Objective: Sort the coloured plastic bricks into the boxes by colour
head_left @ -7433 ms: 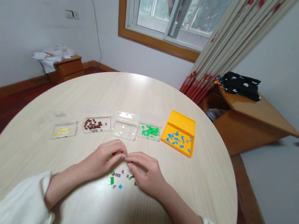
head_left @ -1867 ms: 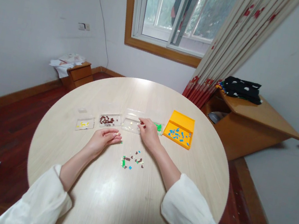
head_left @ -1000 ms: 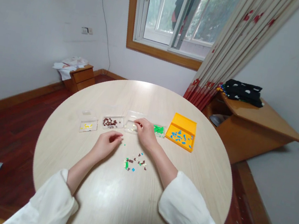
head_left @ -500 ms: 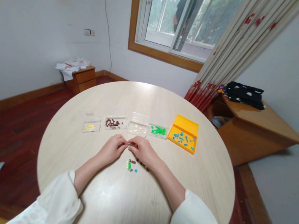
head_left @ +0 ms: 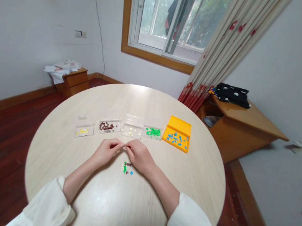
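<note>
My left hand [head_left: 106, 152] and my right hand [head_left: 139, 157] meet over the middle of the table, fingertips pinched together and nearly touching. Whatever small thing lies between the fingertips is too hidden to name. Just below my right hand, a few loose toy building bricks lie on the tabletop: a green brick [head_left: 125, 169], a dark brown brick [head_left: 129, 164] and a blue brick [head_left: 131, 173], with pale bits beside the green one.
Beyond my hands stand clear boxes with yellow pieces [head_left: 82, 131], brown pieces [head_left: 107, 126], cream pieces [head_left: 130, 131] and green pieces [head_left: 153, 132]. An open orange box [head_left: 180, 124] holding blue pieces is at their right. All rest on the round table [head_left: 109, 215].
The view has shifted a little, so everything sits further left. My hands remain pinched together. Dark pieces that showed by my right wrist are now out of sight.
</note>
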Motion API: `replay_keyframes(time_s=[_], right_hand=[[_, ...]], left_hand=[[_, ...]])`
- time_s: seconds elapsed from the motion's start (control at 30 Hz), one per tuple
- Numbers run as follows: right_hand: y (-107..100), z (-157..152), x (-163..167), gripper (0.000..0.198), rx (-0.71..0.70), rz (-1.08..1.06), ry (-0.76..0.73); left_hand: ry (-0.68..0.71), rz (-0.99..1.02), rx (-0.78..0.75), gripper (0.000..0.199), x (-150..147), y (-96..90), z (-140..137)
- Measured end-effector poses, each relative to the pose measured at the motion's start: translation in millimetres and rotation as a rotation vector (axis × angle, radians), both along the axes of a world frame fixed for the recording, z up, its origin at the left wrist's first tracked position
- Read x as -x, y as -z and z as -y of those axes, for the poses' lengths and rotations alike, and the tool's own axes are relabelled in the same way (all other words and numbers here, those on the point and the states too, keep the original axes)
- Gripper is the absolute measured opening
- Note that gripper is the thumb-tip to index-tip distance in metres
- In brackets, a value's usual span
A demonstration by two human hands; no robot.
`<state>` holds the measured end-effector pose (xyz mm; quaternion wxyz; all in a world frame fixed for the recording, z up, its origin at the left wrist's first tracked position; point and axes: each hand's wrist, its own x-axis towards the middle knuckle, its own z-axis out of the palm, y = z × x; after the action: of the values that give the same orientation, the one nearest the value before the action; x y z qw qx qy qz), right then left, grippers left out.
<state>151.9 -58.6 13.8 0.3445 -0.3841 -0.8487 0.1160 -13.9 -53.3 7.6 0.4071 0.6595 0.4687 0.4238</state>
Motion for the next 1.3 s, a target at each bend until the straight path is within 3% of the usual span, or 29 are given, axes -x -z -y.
replay_keyframes(time_s=[0.13, 0.27, 0.37, 0.5, 0.63, 0.77, 0.9, 1.07, 1.3], right_hand=[[-7, -9, -12, 0.016, -0.038, -0.037, 0.074], [-19, -39, -41, 0.015, -0.053, -0.115, 0.352], [-23, -63, -65, 0.013, -0.001, -0.071, 0.506], [-20, -73, -80, 0.018, 0.055, 0.014, 0.588], [-19, -51, -73, 0.019, 0.109, 0.029, 0.497], [-24, -8, -49, 0.017, 0.159, -0.010, 0.236], [-27, 26, -29, 0.011, 0.262, 0.120, 0.025], [-22, 37, -20, 0.007, 0.321, 0.234, 0.027], [-13, 36, -17, 0.007, 0.284, 0.194, 0.044]], left_hand=[[0.000, 0.011, 0.032, 0.036, -1, -1.0, 1], [0.011, -0.114, 0.004, 0.028, 1, -3.6, 4], [0.139, -0.245, -0.028, 0.021, 4, -8.4, 9], [0.307, -0.333, -0.008, 0.018, 8, -13.8, 17], [0.390, -0.422, -0.010, 0.025, 11, -12.6, 21], [0.396, -0.488, -0.017, 0.027, 11, -12.1, 22], [0.386, -0.473, -0.003, 0.019, 9, -13.6, 23], [0.382, -0.446, -0.014, 0.015, 9, -10.9, 22], [0.346, -0.425, -0.022, 0.014, 7, -8.8, 22]])
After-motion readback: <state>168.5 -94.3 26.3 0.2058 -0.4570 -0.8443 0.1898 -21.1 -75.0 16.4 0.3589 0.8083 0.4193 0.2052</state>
